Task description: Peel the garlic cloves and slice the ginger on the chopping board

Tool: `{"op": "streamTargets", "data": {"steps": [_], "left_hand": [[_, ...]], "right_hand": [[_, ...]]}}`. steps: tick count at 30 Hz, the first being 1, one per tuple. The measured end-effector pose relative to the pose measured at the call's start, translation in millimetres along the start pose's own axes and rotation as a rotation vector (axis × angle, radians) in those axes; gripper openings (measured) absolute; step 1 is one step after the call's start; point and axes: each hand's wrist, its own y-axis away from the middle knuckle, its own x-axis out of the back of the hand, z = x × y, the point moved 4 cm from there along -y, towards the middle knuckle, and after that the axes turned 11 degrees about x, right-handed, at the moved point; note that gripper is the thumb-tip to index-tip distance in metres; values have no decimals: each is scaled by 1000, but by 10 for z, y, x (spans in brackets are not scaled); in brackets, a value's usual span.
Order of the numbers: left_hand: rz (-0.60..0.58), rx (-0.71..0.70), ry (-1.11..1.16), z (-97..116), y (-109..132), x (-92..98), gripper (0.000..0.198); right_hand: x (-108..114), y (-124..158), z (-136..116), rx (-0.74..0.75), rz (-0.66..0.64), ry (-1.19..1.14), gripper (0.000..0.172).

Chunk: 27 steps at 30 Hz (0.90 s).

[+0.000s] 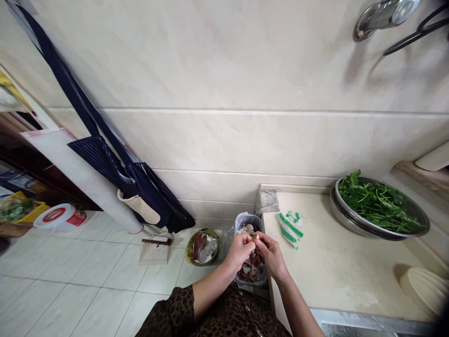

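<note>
Pale piece, small and yellowish, is pinched between the fingertips of two bare hands, directly above a lined bin beside a cream counter. The left hand is curled tightly, thumb and fingers closed on the piece from its left; the right hand grasps it from the other side between thumb and forefinger. A bit of its pale surface faces up between the fingertips, but so much is covered that its long axis and the way its ends point cannot be told. A thin greenish strand hangs below the fingers, pointing down toward the reddish-brown and whitish scraps in the bin. Writing is scarce: at far left on the tiled floor, a white tub carries a red oval mark on its lid and a red label on its side, both with pale lettering too small to read. On the counter lie a green-and-white striped cloth and, farther right, a metal bowl heaped with leafy greens.
</note>
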Motion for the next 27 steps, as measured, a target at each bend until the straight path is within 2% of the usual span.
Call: {"op": "streamTargets", "data": {"steps": [3, 6, 9, 13, 15, 16, 19, 21, 27], "left_hand": [[-45, 83, 47, -55, -16, -25, 18], [-21, 70, 14, -76, -63, 14, 15], [72, -69, -147, -40, -130, 95, 13], [103, -277, -390, 72, -128, 142, 16], [46, -323, -454, 116, -96, 128, 22], [-16, -299, -450, 116, -86, 112, 25], [-264, -84, -331, 38, -84, 40, 29], [-375, 38, -262, -19, -85, 2, 30], [-483, 137, -181, -43, -55, -4, 34]], "right_hand": [[12, 29, 83, -37, 49, -69, 34], [37, 43, 105, -41, 100, -153, 36], [80, 38, 107, -32, 86, -128, 39], [153, 2, 62, 64, -62, 228, 37], [197, -19, 4, 169, -81, 410, 33], [212, -25, -26, 216, -85, 473, 31], [208, -32, -93, 307, -127, 570, 24], [182, -30, -132, 345, -170, 594, 21], [124, -29, -254, 367, -286, 618, 21]]}}
